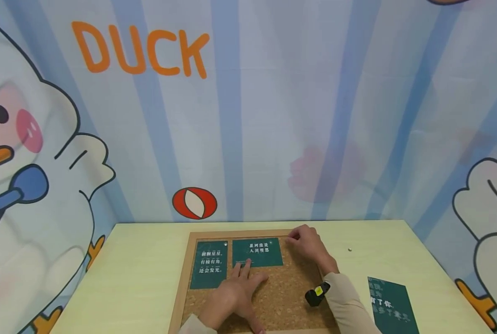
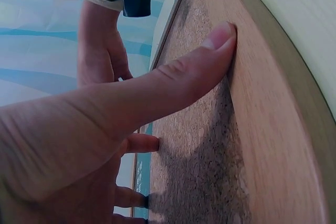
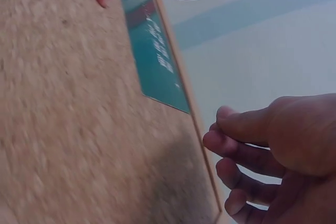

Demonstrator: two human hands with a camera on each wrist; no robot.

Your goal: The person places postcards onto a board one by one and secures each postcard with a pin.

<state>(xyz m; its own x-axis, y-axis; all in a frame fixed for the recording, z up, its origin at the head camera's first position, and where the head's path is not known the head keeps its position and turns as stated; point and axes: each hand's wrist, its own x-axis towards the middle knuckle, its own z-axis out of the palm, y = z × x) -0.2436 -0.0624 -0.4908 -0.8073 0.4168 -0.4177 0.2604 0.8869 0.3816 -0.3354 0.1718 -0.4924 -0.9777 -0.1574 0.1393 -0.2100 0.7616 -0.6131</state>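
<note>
Landscape green card [image 1: 269, 260] lies at the corkboard [image 1: 290, 297]'s top middle, probably light, stiffish and easily creased, so best held by its edges; left hand [image 1: 236, 294] spread, fingertips at its lower edge, right hand [image 1: 309, 243] curled, nothing visible in its fingers.

Head view looks forward and down from further back; the 2 wrist views, super close, both catch the rectangular wood-framed brown corkboard [image 1: 288, 298].
</note>
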